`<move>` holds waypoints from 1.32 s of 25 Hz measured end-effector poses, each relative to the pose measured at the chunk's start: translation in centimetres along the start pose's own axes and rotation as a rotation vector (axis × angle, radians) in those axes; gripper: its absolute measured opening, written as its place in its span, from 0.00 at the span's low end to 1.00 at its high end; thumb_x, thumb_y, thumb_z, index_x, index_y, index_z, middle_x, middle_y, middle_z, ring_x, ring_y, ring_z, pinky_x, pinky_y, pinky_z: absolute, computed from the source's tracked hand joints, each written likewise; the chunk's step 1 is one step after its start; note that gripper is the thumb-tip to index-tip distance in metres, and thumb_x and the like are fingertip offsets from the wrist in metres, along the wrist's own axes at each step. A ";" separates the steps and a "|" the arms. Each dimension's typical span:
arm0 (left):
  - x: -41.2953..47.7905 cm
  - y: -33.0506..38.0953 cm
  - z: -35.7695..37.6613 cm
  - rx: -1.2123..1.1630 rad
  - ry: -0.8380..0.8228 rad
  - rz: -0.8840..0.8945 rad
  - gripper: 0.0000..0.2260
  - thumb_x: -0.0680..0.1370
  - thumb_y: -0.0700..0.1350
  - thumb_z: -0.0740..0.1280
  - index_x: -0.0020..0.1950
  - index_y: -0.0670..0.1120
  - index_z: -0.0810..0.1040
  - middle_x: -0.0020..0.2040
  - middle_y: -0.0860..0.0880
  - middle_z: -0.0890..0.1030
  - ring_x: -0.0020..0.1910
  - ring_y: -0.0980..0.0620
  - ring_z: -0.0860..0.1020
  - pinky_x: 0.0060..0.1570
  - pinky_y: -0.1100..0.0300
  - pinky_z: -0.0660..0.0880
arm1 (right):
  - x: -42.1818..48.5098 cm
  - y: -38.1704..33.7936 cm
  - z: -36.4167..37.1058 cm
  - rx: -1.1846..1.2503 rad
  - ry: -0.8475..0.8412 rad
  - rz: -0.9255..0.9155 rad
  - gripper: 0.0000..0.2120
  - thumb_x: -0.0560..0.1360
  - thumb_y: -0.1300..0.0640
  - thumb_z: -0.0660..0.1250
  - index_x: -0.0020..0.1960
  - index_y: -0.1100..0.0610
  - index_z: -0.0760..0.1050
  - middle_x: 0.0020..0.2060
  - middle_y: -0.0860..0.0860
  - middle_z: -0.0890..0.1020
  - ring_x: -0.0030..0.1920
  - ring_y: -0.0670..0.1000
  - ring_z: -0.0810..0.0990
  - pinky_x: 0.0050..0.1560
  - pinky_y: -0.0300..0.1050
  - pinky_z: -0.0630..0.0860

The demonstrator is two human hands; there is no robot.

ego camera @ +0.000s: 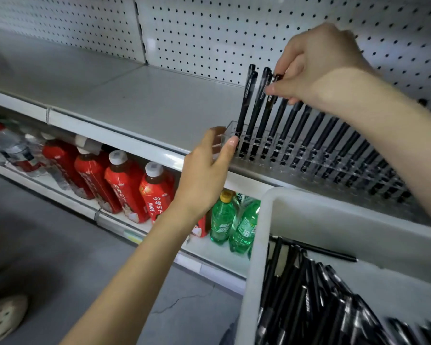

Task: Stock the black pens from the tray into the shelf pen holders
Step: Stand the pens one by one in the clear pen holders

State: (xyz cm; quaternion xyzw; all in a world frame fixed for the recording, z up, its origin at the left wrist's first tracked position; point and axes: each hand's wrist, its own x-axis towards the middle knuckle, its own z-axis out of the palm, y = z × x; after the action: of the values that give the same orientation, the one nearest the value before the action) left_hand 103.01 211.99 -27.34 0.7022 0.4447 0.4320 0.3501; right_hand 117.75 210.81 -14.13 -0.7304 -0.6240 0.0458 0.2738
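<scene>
Progress: I am judging the stocking as well under way but not finished. The pen holders [309, 155], a clear slotted rack standing along the near edge of the shelf [135, 100], are carrying a long row of black pens [316, 135] running from the rack's left end away to the right. The tray [261, 220], at the near right, is holding a thick pile of loose pens [309, 295], so much stock is waiting to be moved. I cannot tell whether the nearer rows of slots are filled, as blur is hiding the right part.

Hands: the right hand [316, 68] is curling thumb and fingers round the upper end of a gripped pen [278, 118] near the left end of the row, with the pen's lower end sitting at the rack; I cannot tell whether it is pinching a second one. The left hand [209, 165] is holding nothing; its fingers are lying nearly straight, pressing on the rack's left end wall.

Clearance: the grey shelf surface left of the rack is giving the left arm wide room. The pegboard [209, 33] is rising behind the row and limiting travel to the far side. The standing pens are leaning and sitting close together, so I am judging that any insertion needs to follow that lean. The tray rim is lying just near of the shelf lip, under the right forearm. The red bottles [125, 188] and green bottles [224, 220] on the lower shelf are sitting well apart from the working path.
</scene>
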 end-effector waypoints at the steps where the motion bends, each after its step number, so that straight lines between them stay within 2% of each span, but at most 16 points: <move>1: 0.0 0.1 0.0 0.017 -0.008 -0.004 0.16 0.80 0.52 0.59 0.67 0.49 0.70 0.54 0.59 0.76 0.46 0.69 0.74 0.44 0.84 0.64 | 0.0 0.1 0.2 -0.015 0.011 -0.013 0.10 0.71 0.55 0.74 0.49 0.55 0.76 0.40 0.53 0.83 0.37 0.48 0.82 0.39 0.36 0.73; 4: -0.3 0.5 -0.3 0.058 -0.021 -0.027 0.20 0.80 0.54 0.58 0.70 0.48 0.67 0.63 0.53 0.75 0.58 0.60 0.73 0.50 0.75 0.66 | -0.1 0.4 0.4 -0.027 0.040 -0.035 0.12 0.70 0.56 0.74 0.51 0.54 0.74 0.42 0.54 0.83 0.52 0.53 0.79 0.56 0.44 0.73; 7: -1.4 1.5 -0.8 0.031 0.022 -0.069 0.22 0.79 0.56 0.58 0.71 0.48 0.65 0.67 0.51 0.72 0.64 0.56 0.70 0.60 0.62 0.68 | -0.3 0.6 0.2 0.004 0.049 -0.023 0.14 0.71 0.56 0.74 0.53 0.54 0.74 0.43 0.54 0.82 0.54 0.53 0.77 0.57 0.46 0.73; 9: -3.3 2.6 -0.7 -0.021 0.069 -0.109 0.21 0.79 0.56 0.58 0.70 0.49 0.66 0.65 0.53 0.72 0.64 0.57 0.70 0.62 0.58 0.68 | -1.1 1.0 -0.2 0.033 0.058 -0.025 0.14 0.71 0.55 0.73 0.53 0.53 0.73 0.42 0.53 0.82 0.54 0.52 0.76 0.55 0.46 0.73; 11: -5.5 4.0 -0.4 -0.095 0.061 -0.145 0.20 0.78 0.56 0.59 0.68 0.51 0.67 0.63 0.55 0.73 0.62 0.58 0.71 0.61 0.60 0.69 | -2.4 1.5 -0.8 0.075 0.083 -0.041 0.13 0.71 0.54 0.73 0.52 0.51 0.73 0.40 0.52 0.81 0.51 0.52 0.77 0.52 0.45 0.73; 14: -8.2 5.2 0.5 -0.141 -0.040 -0.200 0.22 0.78 0.56 0.59 0.70 0.51 0.65 0.65 0.55 0.72 0.63 0.59 0.70 0.59 0.65 0.68 | -5.4 2.5 -1.5 0.124 0.056 -0.059 0.11 0.71 0.53 0.73 0.49 0.51 0.73 0.36 0.49 0.81 0.42 0.52 0.80 0.50 0.46 0.75; 17: -10.2 5.3 1.3 -0.076 -0.188 -0.264 0.22 0.78 0.55 0.60 0.70 0.50 0.65 0.62 0.55 0.74 0.61 0.56 0.72 0.58 0.61 0.69 | -10.1 4.2 -1.4 0.260 -0.123 -0.016 0.08 0.70 0.54 0.73 0.46 0.54 0.77 0.33 0.48 0.82 0.29 0.44 0.80 0.36 0.38 0.78; 18: -10.8 5.1 1.5 -0.061 -0.238 -0.291 0.20 0.78 0.54 0.61 0.68 0.51 0.67 0.58 0.57 0.75 0.57 0.57 0.74 0.54 0.62 0.71 | -12.0 5.0 -1.0 0.271 -0.202 -0.004 0.07 0.70 0.53 0.73 0.45 0.54 0.78 0.33 0.47 0.82 0.29 0.42 0.80 0.33 0.34 0.77; 20: -11.4 4.9 1.6 -0.066 -0.302 -0.324 0.14 0.78 0.52 0.63 0.63 0.53 0.69 0.51 0.59 0.76 0.50 0.62 0.75 0.46 0.68 0.71 | -15.4 6.9 0.3 0.217 -0.321 -0.005 0.04 0.69 0.52 0.72 0.43 0.50 0.80 0.37 0.43 0.82 0.35 0.39 0.80 0.36 0.31 0.75; 22: -11.7 4.9 1.6 -0.138 -0.301 -0.365 0.11 0.78 0.49 0.64 0.60 0.53 0.71 0.50 0.58 0.77 0.44 0.67 0.76 0.41 0.72 0.73 | -17.6 8.6 2.0 0.214 -0.358 0.043 0.05 0.69 0.52 0.72 0.44 0.51 0.81 0.40 0.44 0.83 0.40 0.41 0.80 0.43 0.37 0.76; 24: -12.1 5.2 1.5 -0.217 -0.295 -0.405 0.09 0.78 0.47 0.64 0.58 0.51 0.73 0.49 0.56 0.79 0.39 0.67 0.77 0.37 0.75 0.73 | -18.8 10.1 3.5 0.222 -0.368 0.111 0.10 0.69 0.51 0.73 0.48 0.53 0.82 0.42 0.47 0.83 0.45 0.46 0.80 0.49 0.42 0.75; 26: -12.5 5.7 1.6 -0.251 -0.300 -0.425 0.09 0.78 0.46 0.64 0.58 0.50 0.75 0.49 0.55 0.81 0.41 0.65 0.79 0.38 0.74 0.74 | -19.5 10.9 4.4 0.174 -0.393 0.133 0.13 0.70 0.49 0.72 0.52 0.53 0.81 0.44 0.47 0.82 0.44 0.45 0.78 0.47 0.38 0.72; 28: -12.7 5.9 1.9 -0.248 -0.293 -0.428 0.10 0.78 0.46 0.65 0.59 0.50 0.76 0.50 0.53 0.82 0.45 0.60 0.80 0.41 0.71 0.75 | -20.1 11.1 5.1 0.151 -0.418 0.112 0.12 0.70 0.49 0.72 0.52 0.53 0.81 0.41 0.46 0.81 0.39 0.40 0.75 0.40 0.31 0.69; 33: -13.0 6.3 1.9 -0.230 -0.264 -0.436 0.10 0.77 0.47 0.66 0.57 0.48 0.77 0.48 0.51 0.82 0.45 0.56 0.80 0.42 0.68 0.75 | -21.0 10.9 5.7 0.255 -0.441 0.097 0.08 0.67 0.52 0.76 0.43 0.49 0.79 0.39 0.50 0.81 0.35 0.43 0.75 0.40 0.35 0.71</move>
State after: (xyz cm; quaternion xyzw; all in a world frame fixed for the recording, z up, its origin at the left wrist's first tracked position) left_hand 103.76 197.50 -26.42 0.5957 0.4839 0.2990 0.5671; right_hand 120.50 192.37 -29.71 -0.6916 -0.6220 0.2951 0.2185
